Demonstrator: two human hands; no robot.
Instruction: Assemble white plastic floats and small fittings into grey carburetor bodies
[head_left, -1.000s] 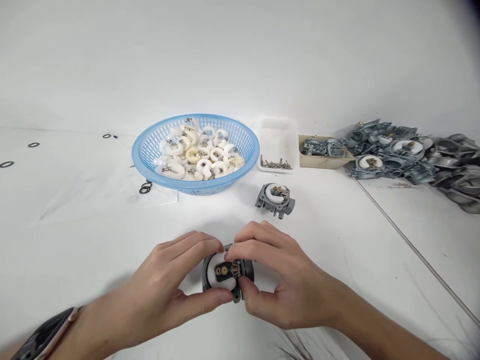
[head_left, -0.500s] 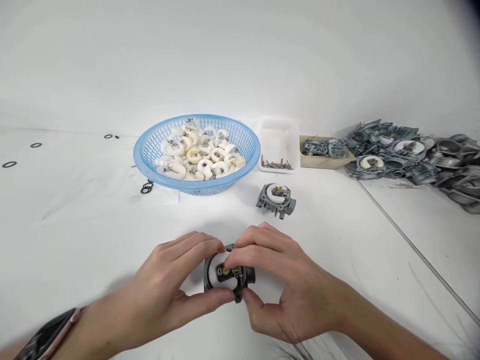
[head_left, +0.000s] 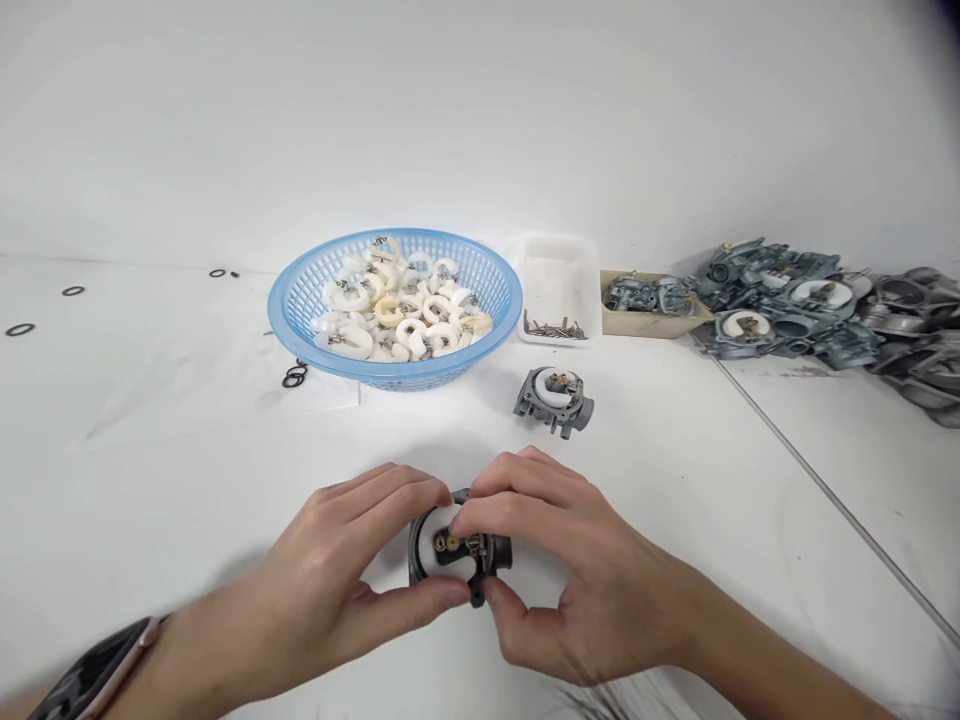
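Between both hands sits a dark grey carburetor body [head_left: 416, 572] with its open side up. Inside it lies a white C-shaped float [head_left: 427, 535], around brass jets [head_left: 451, 543]. My left hand [head_left: 349, 560] grips the body and float from the left, its fingers at the top edge and thumb along the lower edge. From the right, my right hand [head_left: 570, 560] curls over the body, index fingertip by the jets and thumb at the lower right edge. Whatever its fingertips pinch is hidden. A second carburetor body [head_left: 536, 405] with a white float stands just beyond.
A blue basket [head_left: 281, 320] holds several white floats. Beside it are a white tray [head_left: 559, 260] with thin metal pins and a beige box [head_left: 645, 325] of metal parts. Carburetor bodies [head_left: 795, 300] pile up at right, near a thin rod [head_left: 825, 485]. Black O-rings [head_left: 295, 375] lie left.
Both hands keep almost the same hold on the carburetor body. The whole view has shifted very slightly; nothing has been picked up or let go.
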